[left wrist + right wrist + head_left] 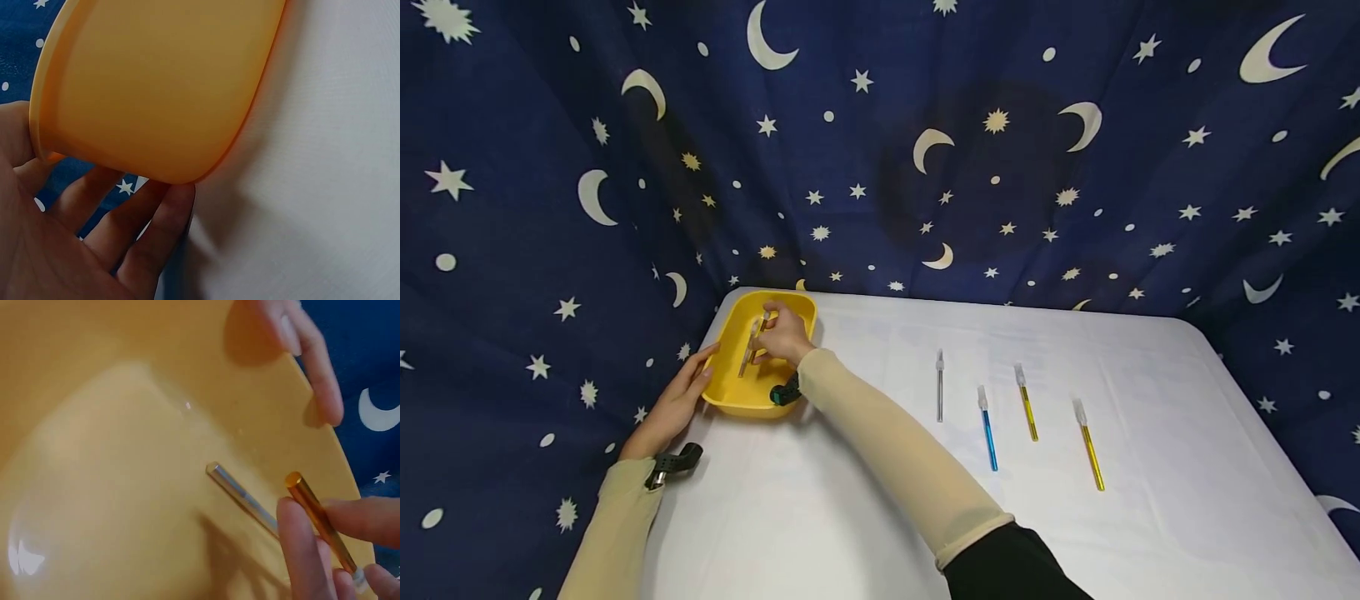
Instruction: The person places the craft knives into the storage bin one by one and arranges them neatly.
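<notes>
Now the right hand (784,336) pinches a gold knife (323,524) over the yellow tub (741,409). A loose pinch might drop it onto the silver knife (240,495) in the tub. The left hand (672,407) holds the tub's edge; if it pulls, the tub might tip.

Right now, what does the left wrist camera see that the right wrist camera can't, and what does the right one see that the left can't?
Only the left wrist view: the outside wall of the yellow tray and the white tabletop beside it.

Only the right wrist view: the tray's inside, a silver tool in it, partly hidden by a finger, and the right grip pinching a gold tool.

Both: the yellow tray, part of the left grip at its edge, and some blue patterned cloth.
</notes>
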The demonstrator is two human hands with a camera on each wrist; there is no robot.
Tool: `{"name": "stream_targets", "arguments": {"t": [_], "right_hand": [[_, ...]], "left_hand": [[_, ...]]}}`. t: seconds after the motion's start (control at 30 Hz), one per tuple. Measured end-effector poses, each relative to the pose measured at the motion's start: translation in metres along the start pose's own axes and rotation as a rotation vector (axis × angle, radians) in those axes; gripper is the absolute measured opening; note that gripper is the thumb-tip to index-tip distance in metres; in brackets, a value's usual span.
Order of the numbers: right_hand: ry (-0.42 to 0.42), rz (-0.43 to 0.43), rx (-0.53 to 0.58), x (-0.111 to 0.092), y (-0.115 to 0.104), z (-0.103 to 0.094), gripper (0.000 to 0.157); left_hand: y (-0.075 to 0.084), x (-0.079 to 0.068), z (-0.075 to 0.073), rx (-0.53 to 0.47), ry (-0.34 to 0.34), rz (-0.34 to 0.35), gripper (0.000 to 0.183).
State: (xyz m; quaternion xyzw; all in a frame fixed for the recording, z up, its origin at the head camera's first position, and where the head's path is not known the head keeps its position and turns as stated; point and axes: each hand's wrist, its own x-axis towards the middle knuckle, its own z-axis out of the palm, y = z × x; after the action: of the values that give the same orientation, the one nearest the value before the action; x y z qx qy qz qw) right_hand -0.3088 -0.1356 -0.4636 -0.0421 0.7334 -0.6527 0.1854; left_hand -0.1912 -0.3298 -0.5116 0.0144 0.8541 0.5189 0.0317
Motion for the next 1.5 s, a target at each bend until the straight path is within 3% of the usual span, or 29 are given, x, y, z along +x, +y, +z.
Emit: {"name": "stream_targets", "arguments": {"t": [0.13,0.37,0.57,1.0,1.5], "right_hand": [[0.011,0.016,-0.083,0.010,0.002,0.004,0.086],[0.053,0.108,0.039,0.015,0.009,0.003,0.084],[0.112,0.152,-0.006,0.024,0.018,0.002,0.083],[0.115,0.165,-0.077,0.035,0.020,0.016,0.078],[0.129,0.166,-0.106,0.031,0.017,0.018,0.076]], "left_hand": [[0.000,0.003,-0.001,0.006,0.011,-0.002,0.059],[0.000,0.007,0.001,-0.021,-0.007,0.014,0.058],[0.002,0.010,0.005,-0.055,-0.034,0.043,0.057],[-0.002,0.006,0.000,-0.058,-0.017,0.041,0.058],[-0.002,0.005,-0.001,-0.045,0.002,0.035,0.058]]}}
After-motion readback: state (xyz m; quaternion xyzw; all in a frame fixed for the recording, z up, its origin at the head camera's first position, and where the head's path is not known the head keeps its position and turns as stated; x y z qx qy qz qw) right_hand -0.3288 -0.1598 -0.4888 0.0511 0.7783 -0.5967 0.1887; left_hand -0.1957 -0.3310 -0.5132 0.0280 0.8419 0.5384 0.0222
